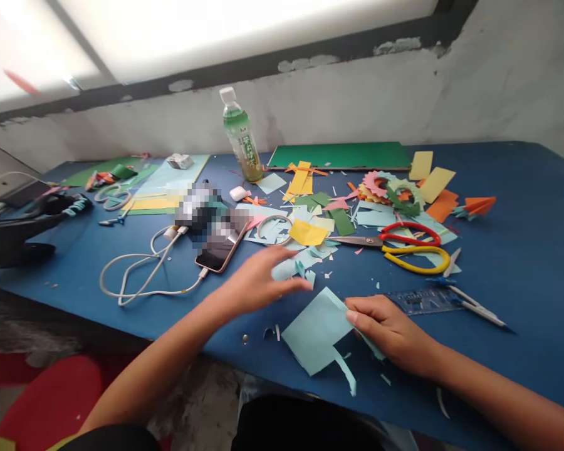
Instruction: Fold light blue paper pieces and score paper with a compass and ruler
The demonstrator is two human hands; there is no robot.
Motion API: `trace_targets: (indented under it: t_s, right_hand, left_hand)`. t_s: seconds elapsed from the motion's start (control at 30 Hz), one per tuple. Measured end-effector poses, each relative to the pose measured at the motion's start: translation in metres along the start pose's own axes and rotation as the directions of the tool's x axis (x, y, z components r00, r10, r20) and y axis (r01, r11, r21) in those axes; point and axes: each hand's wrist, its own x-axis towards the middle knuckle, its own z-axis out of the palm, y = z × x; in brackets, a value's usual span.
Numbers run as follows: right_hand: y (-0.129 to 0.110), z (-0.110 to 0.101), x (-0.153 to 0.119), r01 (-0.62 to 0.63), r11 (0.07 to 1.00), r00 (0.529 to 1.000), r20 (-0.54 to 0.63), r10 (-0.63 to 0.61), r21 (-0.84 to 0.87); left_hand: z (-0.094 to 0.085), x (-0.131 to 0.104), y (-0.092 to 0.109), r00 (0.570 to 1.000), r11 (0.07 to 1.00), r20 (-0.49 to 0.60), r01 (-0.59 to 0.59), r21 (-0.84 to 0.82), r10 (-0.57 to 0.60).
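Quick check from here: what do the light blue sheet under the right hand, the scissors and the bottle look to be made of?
Light blue sheet: thin matte paper, by its cut edge and curling strip. Scissors: bare metal blades, glossy red and yellow handles, probably plastic. Bottle: clear plastic by the look, white cap, green label. Right hand pins the sheet.

Bottle (240, 139) label print unreadable

Paper sheet (317, 332) at table (521, 250) front edge, scissors (404, 245) behind it, bottle (240, 134) farther back
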Motion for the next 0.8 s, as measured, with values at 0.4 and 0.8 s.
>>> trace_targets:
  t_s: [0.4, 0.8]
  right_hand:
    - [0.002, -0.001, 0.003, -0.041, 0.999, 0.999, -0.011, 0.041, 0.002]
    - [-0.001, -0.004, 0.004, -0.116, 0.992, 0.993, 0.012, 0.115, 0.048]
  left_hand:
    - [-0.049, 0.02, -0.072, 0.761, 0.767, -0.47, 0.596, 0.236, -0.447]
    - [-0.091, -0.044, -0.094, 0.798, 0.823, -0.215, 0.565, -0.061, -0.564]
